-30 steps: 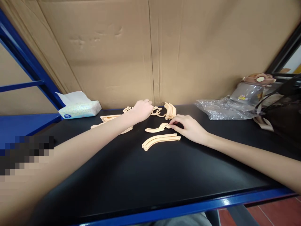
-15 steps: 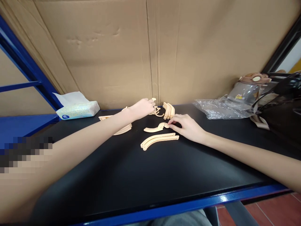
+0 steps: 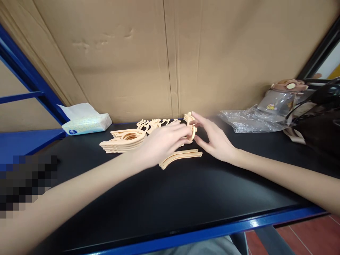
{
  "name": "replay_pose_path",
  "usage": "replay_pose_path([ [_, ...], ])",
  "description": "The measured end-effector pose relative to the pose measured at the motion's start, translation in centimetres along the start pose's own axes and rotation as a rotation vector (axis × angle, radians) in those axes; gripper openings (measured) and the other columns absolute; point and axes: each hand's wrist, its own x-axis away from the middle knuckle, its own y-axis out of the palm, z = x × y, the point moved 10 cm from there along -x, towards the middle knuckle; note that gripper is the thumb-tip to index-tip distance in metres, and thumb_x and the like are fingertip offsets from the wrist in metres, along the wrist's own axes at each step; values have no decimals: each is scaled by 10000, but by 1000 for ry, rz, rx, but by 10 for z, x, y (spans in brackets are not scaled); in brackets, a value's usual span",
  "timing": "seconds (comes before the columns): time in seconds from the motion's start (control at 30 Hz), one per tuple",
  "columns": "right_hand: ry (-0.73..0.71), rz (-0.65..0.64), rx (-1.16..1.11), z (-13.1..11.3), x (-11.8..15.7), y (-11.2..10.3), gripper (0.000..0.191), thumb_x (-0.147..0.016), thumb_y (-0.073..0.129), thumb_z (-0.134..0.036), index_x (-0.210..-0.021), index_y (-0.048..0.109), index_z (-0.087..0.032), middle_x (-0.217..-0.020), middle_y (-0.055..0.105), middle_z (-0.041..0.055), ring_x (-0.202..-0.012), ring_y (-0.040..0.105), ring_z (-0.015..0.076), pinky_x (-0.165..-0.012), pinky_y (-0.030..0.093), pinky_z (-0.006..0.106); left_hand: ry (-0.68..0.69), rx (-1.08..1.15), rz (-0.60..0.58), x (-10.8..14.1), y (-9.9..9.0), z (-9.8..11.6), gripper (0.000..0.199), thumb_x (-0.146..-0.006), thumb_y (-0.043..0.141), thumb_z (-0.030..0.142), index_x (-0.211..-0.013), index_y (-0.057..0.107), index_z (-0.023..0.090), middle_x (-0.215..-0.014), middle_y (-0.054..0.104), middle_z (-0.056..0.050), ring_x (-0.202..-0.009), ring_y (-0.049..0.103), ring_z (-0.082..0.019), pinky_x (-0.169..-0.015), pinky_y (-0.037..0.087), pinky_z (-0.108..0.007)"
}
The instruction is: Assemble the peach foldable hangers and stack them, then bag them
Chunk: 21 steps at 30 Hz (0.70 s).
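Note:
My left hand (image 3: 166, 141) reaches over the middle of the black table, its fingertips closed on a small beige hook piece (image 3: 194, 133). Facing it, my right hand (image 3: 212, 137) has thumb and fingers spread around that piece, near a beige part mostly hidden behind my left hand. Two curved beige arms (image 3: 183, 156) lie side by side in front of the hands. Left of my left hand is a stack of beige hanger-shaped pieces (image 3: 122, 141). Behind it several small beige hooks (image 3: 150, 124) lie in a row.
A tissue pack (image 3: 86, 122) stands at the back left. At the back right are a crumpled clear plastic bag (image 3: 241, 120), a clear bottle (image 3: 277, 101) with a brown lid, and a dark bag (image 3: 313, 131). Cardboard (image 3: 119, 63) rises behind the table.
My left hand has come back from the hooks toward my right hand with a hook piece. My right hand has opened its pinch on the curved part and lifted slightly.

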Motion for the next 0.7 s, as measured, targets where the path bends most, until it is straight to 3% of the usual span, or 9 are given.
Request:
replay_pose_path([
  [0.07,-182,-32,109,-24,1,0,381,-926,445,-254,-1303,436,-202,-1120,611,95,-1014,554,220,-833,436,371,20,108,-8,12,2,16,133,-962,419,180,-908,540,165,-917,602,-27,-871,544,-149,-752,414,-246],
  [0.13,-302,-56,204,-41,4,2,232,-934,441,-279,-1088,586,-182,-935,644,76,-883,572,210,-757,435,349,9,168,-27,22,6,23,145,-968,407,192,-922,542,167,-935,602,-27,-877,546,-146,-762,419,-245],
  [0.2,-350,-48,249,-49,5,2,224,-939,436,-283,-924,626,-166,-793,636,57,-766,563,191,-707,423,332,-27,209,-30,31,7,24,131,-968,414,206,-990,541,180,-1017,605,-24,-922,556,-140,-802,426,-241],
  [0.3,-329,4,226,-46,5,-3,212,-941,443,-254,-929,628,-151,-806,669,60,-759,580,183,-699,412,321,-131,196,-19,41,7,14,288,-941,484,245,-1225,447,217,-1243,536,-30,-1077,533,-149,-895,416,-253],
  [0.37,-244,33,163,-33,3,-6,199,-942,447,-237,-991,621,-154,-906,696,68,-849,604,190,-732,412,321,-191,127,-58,46,9,5,352,-921,517,288,-1253,420,221,-1256,520,-36,-1081,529,-172,-874,428,-280],
  [0.47,-15,9,-1,-3,1,-5,252,-963,390,-244,-1072,606,-175,-895,692,49,-857,611,184,-769,419,326,-228,-11,-157,50,13,-5,166,-918,505,337,-998,522,193,-996,581,-21,-893,553,-189,-735,431,-304],
  [0.53,153,-21,-196,17,3,2,294,-972,351,-269,-1113,595,-184,-837,664,34,-821,603,171,-793,429,328,-242,-102,-206,51,14,-12,192,-908,513,361,-842,514,181,-839,558,-9,-786,530,-189,-661,400,-301],
  [0.7,452,-96,-697,44,12,30,308,-943,407,-373,-979,635,-170,-817,622,31,-776,568,151,-778,449,316,-196,-126,-343,55,25,-12,226,-911,513,320,-744,485,169,-766,542,-2,-738,502,-173,-595,354,-268],
])
